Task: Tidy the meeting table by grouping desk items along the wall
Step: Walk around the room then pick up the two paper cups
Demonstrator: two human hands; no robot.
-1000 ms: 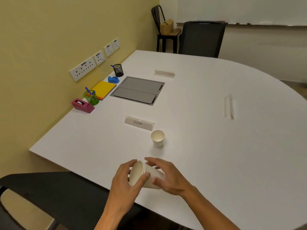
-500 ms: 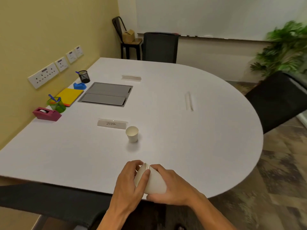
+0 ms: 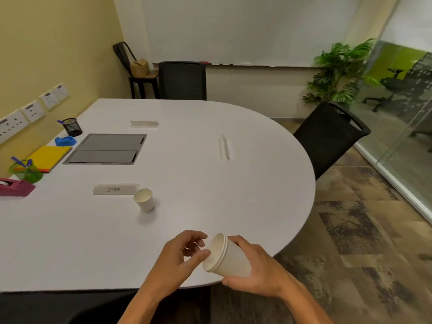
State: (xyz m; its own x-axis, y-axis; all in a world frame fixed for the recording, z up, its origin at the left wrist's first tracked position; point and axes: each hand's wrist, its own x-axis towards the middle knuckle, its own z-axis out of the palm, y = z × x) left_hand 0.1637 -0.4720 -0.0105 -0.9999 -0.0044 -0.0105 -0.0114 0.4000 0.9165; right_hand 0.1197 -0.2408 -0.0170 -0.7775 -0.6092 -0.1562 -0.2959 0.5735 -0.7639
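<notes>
My right hand [image 3: 254,272] grips a stack of white paper cups [image 3: 230,258] lying sideways over the table's near edge. My left hand [image 3: 182,256] has its fingers curled and its thumb on the stack's rim. A single paper cup [image 3: 144,199] stands upright beside a white name card [image 3: 114,190]. Along the yellow wall lie a pink tape dispenser [image 3: 15,187], a green pen cup [image 3: 25,170], a yellow notebook [image 3: 50,157], a blue tape holder [image 3: 65,140] and a black mesh pen cup [image 3: 73,126].
Two more name cards [image 3: 144,124] [image 3: 224,146] lie on the white table [image 3: 210,183]. A grey cable hatch [image 3: 106,148] is set into it. Black chairs stand at the far end [image 3: 182,80], the right [image 3: 327,136] and near left [image 3: 58,307]. A plant [image 3: 339,71] stands by the glass wall.
The view has swung right. My left hand has drawn back from wrapping the cup stack to touching just its rim; the right hand keeps holding the stack.
</notes>
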